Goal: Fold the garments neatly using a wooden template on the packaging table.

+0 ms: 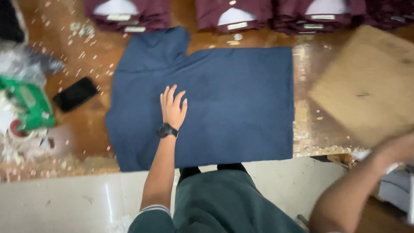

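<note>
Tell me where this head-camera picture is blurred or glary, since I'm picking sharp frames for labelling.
Head view: the left hand flat on the blue shirt is fairly sharp; the right hand and the cardboard sheet it holds are smeared by motion; the green tape holder at the left edge is soft; light glares off the wet-looking wooden table.

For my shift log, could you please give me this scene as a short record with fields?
Surface: worn brown table
Left hand: left hand flat on navy garment, black watch on wrist
Right hand: right hand blurred, at cardboard sheet; grip unclear
Far edge: folded maroon garments
Left side: black phone, green packaging
</note>
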